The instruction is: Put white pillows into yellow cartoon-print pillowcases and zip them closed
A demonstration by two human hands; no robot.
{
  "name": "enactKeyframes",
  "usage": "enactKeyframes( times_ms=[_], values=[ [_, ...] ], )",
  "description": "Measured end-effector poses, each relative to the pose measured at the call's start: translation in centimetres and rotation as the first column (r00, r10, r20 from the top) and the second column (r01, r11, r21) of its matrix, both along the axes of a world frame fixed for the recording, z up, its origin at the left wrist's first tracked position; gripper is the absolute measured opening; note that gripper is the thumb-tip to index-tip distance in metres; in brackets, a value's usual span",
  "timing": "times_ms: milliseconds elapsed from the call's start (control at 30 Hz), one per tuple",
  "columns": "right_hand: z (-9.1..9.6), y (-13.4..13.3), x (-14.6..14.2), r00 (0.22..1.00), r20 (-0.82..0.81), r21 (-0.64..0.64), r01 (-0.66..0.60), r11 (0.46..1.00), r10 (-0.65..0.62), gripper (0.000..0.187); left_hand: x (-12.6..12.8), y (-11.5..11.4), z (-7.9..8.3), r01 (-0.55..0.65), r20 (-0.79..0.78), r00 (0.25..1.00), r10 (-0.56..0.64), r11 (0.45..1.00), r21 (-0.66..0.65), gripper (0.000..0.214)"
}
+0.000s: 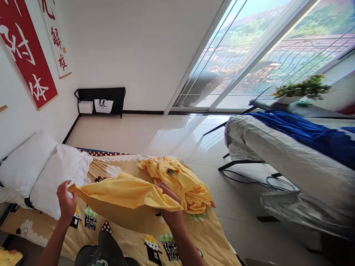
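A piece of yellow cloth is stretched between my two hands above the bed, its upper edge bunched and its lower part hanging. My left hand pinches one corner of it, near the white pillows. At the other end, my right hand grips the cloth, with some of the fingers hidden behind the fabric. Beyond my right hand lies a crumpled heap of yellow fabric with small printed patches. Below is a tan printed bedsheet. Whether the held cloth is a pillowcase or something else I cannot tell.
White pillows lie at the bed's left end. A black low bench stands against the wall with a white bag and box. To the right is a plastic-covered mattress with blue fabric on it.
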State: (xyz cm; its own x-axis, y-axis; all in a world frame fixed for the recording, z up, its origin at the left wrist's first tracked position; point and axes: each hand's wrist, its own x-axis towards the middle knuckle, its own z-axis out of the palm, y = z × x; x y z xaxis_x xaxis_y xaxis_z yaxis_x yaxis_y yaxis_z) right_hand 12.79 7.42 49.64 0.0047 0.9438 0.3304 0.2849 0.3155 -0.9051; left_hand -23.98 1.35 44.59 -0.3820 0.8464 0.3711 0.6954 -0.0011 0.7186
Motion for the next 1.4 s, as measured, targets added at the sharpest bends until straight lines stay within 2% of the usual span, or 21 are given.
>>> enactKeyframes(
  times_ms=[33,67,100,133,167,267,333,400,500,600,667,733,800,900,1000,1167,1267,1400],
  values=[
    [0.0,-0.2,0.1,1.000,-0.002,-0.011,-0.017,1.000,0.017,0.026,0.9,-0.3,0.5,0.113,-0.131,0.986,-0.107,0.993,0.038,0.050],
    [0.0,-0.3,0.0,1.000,-0.007,-0.020,-0.029,0.999,0.029,0.027,1.7,-0.4,0.8,0.276,-0.247,0.932,-0.265,0.961,0.011,0.055],
    [0.0,-0.5,0.0,0.999,-0.010,-0.028,-0.038,0.999,0.037,0.028,2.5,-0.4,1.0,0.429,-0.314,0.848,-0.427,0.901,-0.065,0.058],
    [0.0,-0.6,-0.2,0.999,-0.010,-0.036,-0.045,0.998,0.045,0.029,3.2,-0.2,1.0,0.521,-0.347,0.772,-0.533,0.843,-0.134,0.057],
    [0.0,-0.7,-0.4,0.999,-0.014,-0.041,-0.050,0.998,0.050,0.031,3.8,0.2,0.7,0.552,-0.362,0.734,-0.574,0.815,-0.173,0.051],
    [0.1,-1.2,-1.0,0.995,-0.019,-0.053,-0.100,0.994,0.099,0.035,4.4,1.8,-0.9,0.503,-0.360,0.769,-0.528,0.848,-0.171,0.040],
    [0.1,-1.5,-1.3,0.990,-0.016,-0.060,-0.144,0.988,0.144,0.039,3.9,2.7,-1.7,0.456,-0.349,0.798,-0.490,0.871,-0.180,0.043],
    [0.0,-1.8,-1.4,0.986,-0.016,-0.053,-0.167,0.984,0.167,0.043,3.1,3.3,-2.0,0.436,-0.332,0.807,-0.488,0.872,-0.222,0.048],
    [-0.7,-2.0,-1.5,0.989,-0.033,-0.038,-0.146,0.988,0.145,0.047,2.0,3.4,-2.4,0.484,-0.245,0.780,-0.576,0.803,-0.348,0.042],
    [-1.9,-2.2,-1.7,0.991,-0.056,-0.084,-0.130,0.988,0.125,0.041,1.7,2.9,-3.7,0.536,-0.114,0.762,-0.638,0.719,-0.443,0.026],
    [-2.6,-2.3,-1.8,0.990,-0.070,-0.125,-0.129,0.984,0.120,0.037,2.1,2.3,-4.6,0.524,-0.074,0.781,-0.620,0.715,-0.462,0.015],
    [-3.2,-2.4,-1.4,0.991,-0.081,-0.142,-0.113,0.983,0.102,0.032,2.8,1.6,-5.1,0.494,-0.067,0.809,-0.583,0.738,-0.461,0.010],
    [-3.8,-2.5,-0.6,0.993,-0.095,-0.144,-0.088,0.986,0.074,0.030,3.3,1.0,-4.6,0.490,-0.048,0.827,-0.561,0.759,-0.430,0.013],
    [-4.5,-2.5,1.0,0.995,-0.098,-0.155,-0.019,0.988,0.004,0.028,3.8,0.7,-2.8,0.561,0.057,0.813,-0.580,0.753,-0.345,0.015],
    [-5.2,-2.6,1.7,0.993,-0.096,-0.158,0.051,0.986,-0.066,0.025,4.2,1.0,-1.3,0.555,0.143,0.827,-0.544,0.747,-0.367,0.018],
    [-6.5,-2.6,0.1,0.989,-0.138,-0.170,0.034,0.985,-0.058,0.031,4.5,1.1,-1.3,0.397,0.033,0.906,-0.422,0.820,-0.412,0.024],
    [-7.6,-2.4,0.0,0.983,-0.140,-0.201,0.092,0.975,-0.121,0.033,4.2,0.7,-0.9,0.432,0.016,0.886,-0.463,0.812,-0.393,0.023],
    [-9.7,-1.9,1.2,0.973,-0.094,-0.317,0.170,0.933,-0.209,0.040,3.6,0.4,-0.4,0.530,0.024,0.833,-0.553,0.783,-0.324,0.023]
  ],
)
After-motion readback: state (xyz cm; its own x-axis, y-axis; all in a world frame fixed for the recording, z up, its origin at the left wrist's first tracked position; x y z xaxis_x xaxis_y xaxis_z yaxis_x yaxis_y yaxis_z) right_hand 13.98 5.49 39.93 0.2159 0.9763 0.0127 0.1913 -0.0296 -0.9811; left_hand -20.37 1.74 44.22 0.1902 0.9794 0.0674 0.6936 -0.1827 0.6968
